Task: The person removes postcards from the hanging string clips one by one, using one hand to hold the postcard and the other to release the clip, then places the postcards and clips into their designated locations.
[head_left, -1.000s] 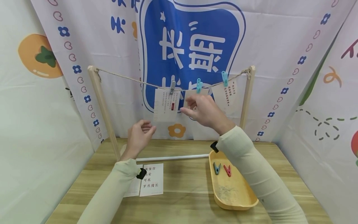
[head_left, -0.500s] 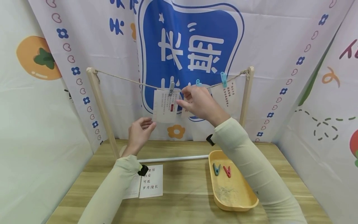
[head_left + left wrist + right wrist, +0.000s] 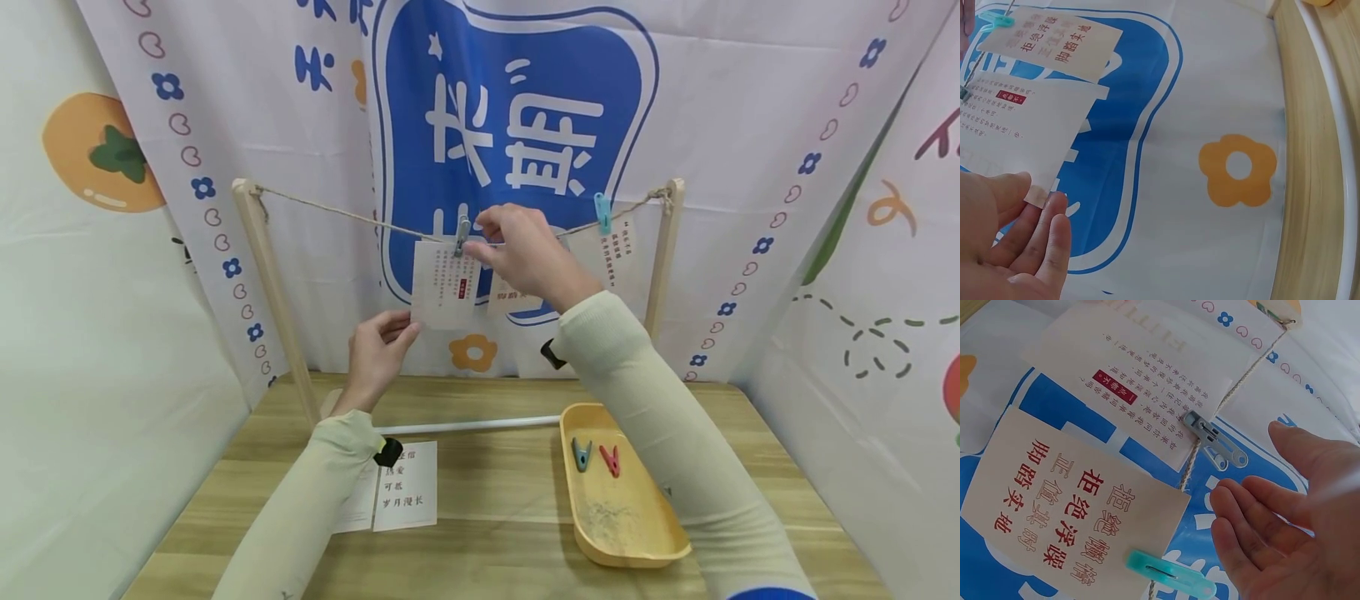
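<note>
A white printed card hangs from a twine line under a grey clothespin. My left hand pinches the card's lower left corner between thumb and fingers, plain in the left wrist view. Beside the clothespin is my right hand, its thumb and fingers parted around a gap with nothing in them; the right wrist view shows them apart from the clothespin. A cream card with red characters hangs to the right from a turquoise clothespin, which my right hand hides in the head view.
Two wooden posts hold the twine. Another card hangs at right from a turquoise clothespin. A yellow tray holds a green clothespin and a red one. Printed cards lie on the table.
My right hand has moved left and up from the middle card to the grey clothespin. My left hand has shifted slightly up to the white card's corner and now pinches it.
</note>
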{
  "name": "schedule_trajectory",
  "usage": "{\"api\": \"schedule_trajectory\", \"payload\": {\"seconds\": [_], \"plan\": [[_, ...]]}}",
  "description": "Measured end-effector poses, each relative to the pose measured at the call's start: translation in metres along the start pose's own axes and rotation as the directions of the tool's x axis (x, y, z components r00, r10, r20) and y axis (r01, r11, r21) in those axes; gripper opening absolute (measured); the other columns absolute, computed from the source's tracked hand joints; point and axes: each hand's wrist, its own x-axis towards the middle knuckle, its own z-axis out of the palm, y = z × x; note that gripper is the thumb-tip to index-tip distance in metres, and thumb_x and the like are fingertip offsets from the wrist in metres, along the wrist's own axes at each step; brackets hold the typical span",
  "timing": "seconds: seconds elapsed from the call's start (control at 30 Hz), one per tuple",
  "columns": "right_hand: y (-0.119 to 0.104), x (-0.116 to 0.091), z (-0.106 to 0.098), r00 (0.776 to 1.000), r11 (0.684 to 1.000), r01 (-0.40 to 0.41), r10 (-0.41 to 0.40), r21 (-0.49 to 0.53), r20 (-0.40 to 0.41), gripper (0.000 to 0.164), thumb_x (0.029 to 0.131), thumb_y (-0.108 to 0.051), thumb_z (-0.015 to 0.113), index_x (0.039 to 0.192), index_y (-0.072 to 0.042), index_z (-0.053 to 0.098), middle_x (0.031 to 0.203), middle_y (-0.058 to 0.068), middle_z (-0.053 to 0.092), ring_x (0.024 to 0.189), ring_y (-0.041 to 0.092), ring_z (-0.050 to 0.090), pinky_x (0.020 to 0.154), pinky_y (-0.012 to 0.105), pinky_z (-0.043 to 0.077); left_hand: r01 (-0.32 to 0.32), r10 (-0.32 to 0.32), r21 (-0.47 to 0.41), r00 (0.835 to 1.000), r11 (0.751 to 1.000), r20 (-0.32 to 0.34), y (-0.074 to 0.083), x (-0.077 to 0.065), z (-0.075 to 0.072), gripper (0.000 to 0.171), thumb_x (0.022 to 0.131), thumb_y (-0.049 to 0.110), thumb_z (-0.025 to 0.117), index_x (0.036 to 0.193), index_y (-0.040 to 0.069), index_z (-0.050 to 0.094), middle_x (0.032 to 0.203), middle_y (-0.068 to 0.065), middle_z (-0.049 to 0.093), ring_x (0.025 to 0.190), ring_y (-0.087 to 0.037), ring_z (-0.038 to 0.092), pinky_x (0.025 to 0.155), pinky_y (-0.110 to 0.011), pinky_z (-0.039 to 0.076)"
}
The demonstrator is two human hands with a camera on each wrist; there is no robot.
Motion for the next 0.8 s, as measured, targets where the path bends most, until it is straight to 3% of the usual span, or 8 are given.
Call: {"api": "schedule_trajectory", "payload": {"seconds": [0.27,0.6,0.8], "plan": [[-0.002,0.009,-0.004,0.999,1.000,-0.013,0.013,0.015,0.040,0.049,0.096,-0.037,0.057,0.140,-0.016,0.049,0.130,0.002,0.057,0.117,0.015,0.053,0.101,0.030,0.052,-0.027,0.027,-0.004,0.999,1.000,-0.035,-0.001,0.000,0.000,0.021,0.090,0.020,0.069,0.107,0.008,0.071,0.103,-0.009,0.073,0.091,-0.019,0.069,0.073,-0.011,0.053],[-0.003,0.025,-0.004,0.992,0.999,-0.038,0.035,0.022,0.118,0.047,0.100,-0.034,0.051,0.142,-0.014,0.046,0.130,0.000,0.057,0.112,0.013,0.055,0.099,0.029,0.053,-0.027,0.027,-0.007,0.997,1.000,-0.066,0.001,0.001,-0.003,0.017,0.090,0.016,0.070,0.104,0.007,0.072,0.099,-0.010,0.074,0.087,-0.020,0.068,0.070,-0.011,0.052],[-0.004,0.031,-0.005,0.986,0.996,-0.069,0.058,0.062,0.157,0.049,0.100,-0.034,0.049,0.145,-0.015,0.042,0.130,-0.001,0.057,0.108,0.013,0.056,0.090,0.025,0.053,-0.013,0.013,0.009,0.997,1.000,-0.074,0.000,0.001,-0.006,0.017,0.089,0.021,0.070,0.103,0.011,0.072,0.097,-0.006,0.074,0.087,-0.017,0.068,0.071,-0.015,0.053]]}}
